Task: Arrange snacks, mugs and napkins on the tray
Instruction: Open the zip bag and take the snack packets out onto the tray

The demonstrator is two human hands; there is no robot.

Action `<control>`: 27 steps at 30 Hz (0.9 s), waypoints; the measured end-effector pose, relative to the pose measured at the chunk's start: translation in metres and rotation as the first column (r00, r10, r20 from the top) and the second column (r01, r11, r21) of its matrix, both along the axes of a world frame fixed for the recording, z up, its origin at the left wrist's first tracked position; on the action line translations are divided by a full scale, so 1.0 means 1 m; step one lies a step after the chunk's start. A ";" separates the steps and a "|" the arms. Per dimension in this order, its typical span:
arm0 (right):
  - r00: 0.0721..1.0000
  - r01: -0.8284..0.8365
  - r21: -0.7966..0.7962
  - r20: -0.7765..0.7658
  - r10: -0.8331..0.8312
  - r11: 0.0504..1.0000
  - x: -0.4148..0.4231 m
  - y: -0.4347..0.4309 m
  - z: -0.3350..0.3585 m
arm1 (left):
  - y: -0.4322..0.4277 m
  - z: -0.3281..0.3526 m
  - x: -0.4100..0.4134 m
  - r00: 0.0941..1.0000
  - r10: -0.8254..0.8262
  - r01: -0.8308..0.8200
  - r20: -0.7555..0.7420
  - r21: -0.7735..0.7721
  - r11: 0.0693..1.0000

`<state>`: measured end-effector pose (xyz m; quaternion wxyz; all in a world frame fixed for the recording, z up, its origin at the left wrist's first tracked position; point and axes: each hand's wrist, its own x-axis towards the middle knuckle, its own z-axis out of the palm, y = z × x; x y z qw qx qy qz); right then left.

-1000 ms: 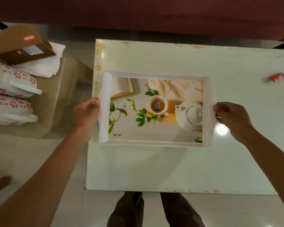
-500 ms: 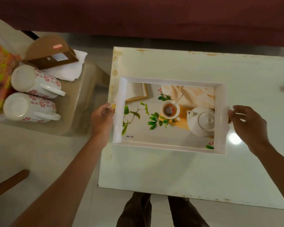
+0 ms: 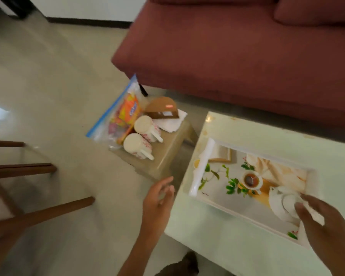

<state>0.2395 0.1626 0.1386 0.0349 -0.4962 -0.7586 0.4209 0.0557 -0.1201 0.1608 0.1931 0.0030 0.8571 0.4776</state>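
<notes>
A white tray printed with a teapot and teacup picture lies on the pale table, holding nothing. My left hand hangs open just off the tray's left end, over the floor. Hovering above the tray's right near corner, my right hand has its fingers apart and holds nothing. On a low beige stool to the left lie two white mugs with red flowers on their sides, a clear bag of snacks, a brown box and white napkins.
A dark red sofa runs behind the table and stool. Brown wooden chair legs stand at the left over the shiny floor. My feet show below the table's near edge.
Both hands have let go of the tray's ends. The view has swung left, bringing the stool with mugs, snack bag and napkins toward the middle.
</notes>
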 end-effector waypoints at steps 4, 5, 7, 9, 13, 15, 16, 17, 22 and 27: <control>0.996 -0.049 -0.021 -0.074 0.047 0.999 -0.024 -0.035 0.020 | -0.027 0.035 0.015 0.992 0.126 -0.124 -0.032 0.054 0.991; 0.995 -0.058 -0.018 -0.082 0.056 0.998 -0.032 -0.045 0.024 | -0.035 0.042 0.015 0.988 0.146 -0.144 -0.048 0.039 0.989; 0.991 -0.083 -0.043 -0.107 0.078 0.996 -0.050 -0.066 0.032 | -0.053 0.057 0.008 0.977 0.173 -0.174 -0.125 0.001 0.985; 0.978 -0.154 -0.071 -0.154 0.142 0.986 -0.073 -0.088 0.044 | -0.066 0.073 -0.011 0.955 0.122 -0.148 -0.271 -0.079 0.986; 0.943 -0.282 -0.007 -0.186 0.276 0.959 -0.127 -0.137 0.073 | -0.077 0.102 -0.091 0.804 -0.155 -0.069 -0.575 -0.349 0.934; 0.922 -0.355 0.054 -0.145 0.359 0.933 -0.157 -0.161 0.090 | -0.074 0.111 -0.143 0.742 -0.260 -0.061 -0.618 -0.448 0.892; 0.913 -0.384 0.083 -0.117 0.392 0.920 -0.172 -0.171 0.097 | -0.071 0.112 -0.169 0.746 -0.291 -0.056 -0.599 -0.491 0.869; 0.902 -0.414 0.104 -0.090 0.423 0.904 -0.185 -0.182 0.105 | -0.068 0.112 -0.192 0.762 -0.313 -0.041 -0.567 -0.524 0.851; 0.841 -0.541 0.153 0.063 0.538 0.827 -0.240 -0.219 0.117 | -0.059 0.086 -0.279 0.849 -0.427 0.181 -0.310 -0.589 0.788; 0.822 -0.567 0.146 0.169 0.544 0.811 -0.261 -0.236 0.115 | -0.059 0.078 -0.304 0.884 -0.419 0.256 -0.209 -0.533 0.806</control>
